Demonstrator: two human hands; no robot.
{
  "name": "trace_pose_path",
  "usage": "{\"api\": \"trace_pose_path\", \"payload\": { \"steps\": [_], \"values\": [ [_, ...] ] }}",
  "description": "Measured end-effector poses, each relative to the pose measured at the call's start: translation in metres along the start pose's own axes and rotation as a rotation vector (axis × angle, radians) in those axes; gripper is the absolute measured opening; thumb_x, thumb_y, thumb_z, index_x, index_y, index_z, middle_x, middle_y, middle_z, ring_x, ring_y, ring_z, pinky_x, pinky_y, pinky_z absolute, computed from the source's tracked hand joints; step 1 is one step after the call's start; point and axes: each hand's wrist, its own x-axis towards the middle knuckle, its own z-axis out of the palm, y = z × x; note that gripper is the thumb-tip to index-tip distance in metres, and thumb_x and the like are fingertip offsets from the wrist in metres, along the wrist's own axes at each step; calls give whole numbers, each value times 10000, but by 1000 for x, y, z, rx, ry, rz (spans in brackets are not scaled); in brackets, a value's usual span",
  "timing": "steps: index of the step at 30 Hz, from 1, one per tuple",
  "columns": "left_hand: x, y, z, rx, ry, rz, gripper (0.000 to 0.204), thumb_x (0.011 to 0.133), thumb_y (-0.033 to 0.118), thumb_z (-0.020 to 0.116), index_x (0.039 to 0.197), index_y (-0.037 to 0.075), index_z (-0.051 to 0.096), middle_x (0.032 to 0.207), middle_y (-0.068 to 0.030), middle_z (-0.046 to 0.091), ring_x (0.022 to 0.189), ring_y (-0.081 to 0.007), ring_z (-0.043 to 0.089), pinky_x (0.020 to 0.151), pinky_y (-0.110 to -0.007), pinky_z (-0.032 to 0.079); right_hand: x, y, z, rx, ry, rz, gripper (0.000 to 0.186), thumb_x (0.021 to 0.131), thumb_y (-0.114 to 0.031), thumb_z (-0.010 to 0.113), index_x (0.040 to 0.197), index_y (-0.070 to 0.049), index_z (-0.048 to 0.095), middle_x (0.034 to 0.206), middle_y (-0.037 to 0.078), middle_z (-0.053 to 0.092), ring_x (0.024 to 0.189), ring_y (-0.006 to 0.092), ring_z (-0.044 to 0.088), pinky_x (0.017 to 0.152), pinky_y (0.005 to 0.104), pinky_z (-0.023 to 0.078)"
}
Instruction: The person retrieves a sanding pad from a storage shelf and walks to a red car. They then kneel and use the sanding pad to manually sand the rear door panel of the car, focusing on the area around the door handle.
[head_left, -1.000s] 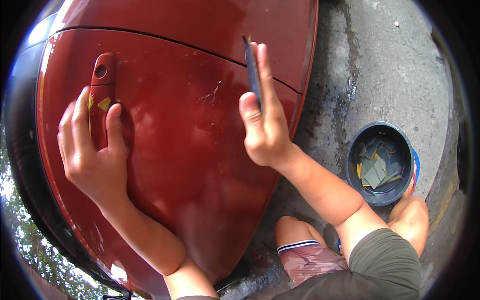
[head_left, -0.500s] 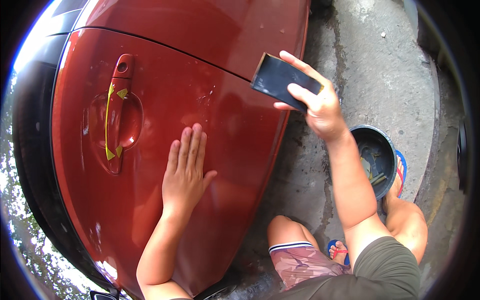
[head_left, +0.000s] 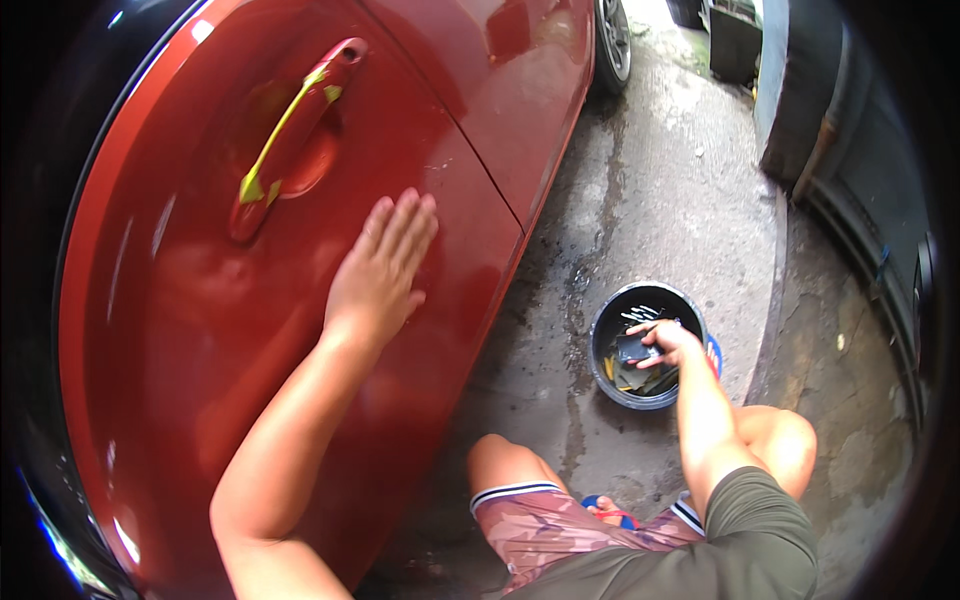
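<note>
Dipping a flat, dark rectangular pad into a round black plastic bucket, a person crouches beside a glossy red car door. The right hand grips the pad inside the rim, fingers stretched along it, above a jumble of yellow and grey-green flat pieces. The left hand is open and holds nothing, its fingers extended and palm turned to the door; whether it presses on the paint or sits just above it cannot be told. Near its fingertips, toward the upper left, is a long red door handle with a round lock hole at its upper end and yellow tape along one edge. The bucket stands on rough grey concrete ground, well apart from the door. The person wears pink camouflage shorts, a dark olive shirt and blue sandals with red straps. Farther up the car's side, a wheel shows.
</note>
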Motion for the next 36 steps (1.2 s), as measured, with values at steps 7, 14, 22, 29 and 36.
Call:
{"api": "trace_pose_path", "payload": {
  "steps": [7, 14, 22, 29, 36],
  "values": [
    [-110, -3, -1, -65, -16, 2, 924, 903, 642, 607, 1652, 229, 257, 1737, -19, 163, 1603, -221, 114, 1313, -477, 73, 22, 55, -8, 391, 593, -41, 455, 952, -22, 351, 1302, -87, 634, 1434, 240, 487, 1114, 492, 612, 791, 648, 638],
    [-137, -29, -12, -292, 253, -483, 952, 812, 565, 750, 1614, 229, 361, 1719, -17, 228, 1590, -186, 178, 1313, -497, 111, -31, -6, 88, 312, 297, -470, 535, 938, -103, 436, 1456, -123, 568, 1395, 189, 566, 1156, 422, 628, 848, 616, 614],
    [-134, -63, -19, -277, 653, -545, 324, 909, 265, 710, 1177, 82, 688, 1247, -63, 687, 1202, -227, 606, 1042, -424, 441, -138, -188, 354, -271, 27, -1490, 543, 1035, -110, 489, 1563, -13, 408, 1608, 180, 404, 1404, 307, 488, 1168, 424, 414],
    [-130, -192, -21, -169, 1028, -527, 278, 974, 283, 682, 1092, 32, 698, 913, -131, 722, 937, -344, 692, 912, -437, 528, -107, -64, 502, -747, 313, -1997, 709, 1079, -206, 404, 1623, 82, 50, 1685, 345, -3, 1571, 503, 7, 1271, 530, 58],
    [-126, -192, -37, -102, 824, -656, 291, 982, 310, 678, 1098, 43, 674, 1048, -63, 684, 1050, -249, 662, 885, -438, 516, -104, -203, 471, -371, 436, -1692, 746, 1120, -381, 312, 1599, 118, 31, 1691, 315, -46, 1584, 430, -59, 1296, 493, -4]
  ]
}}
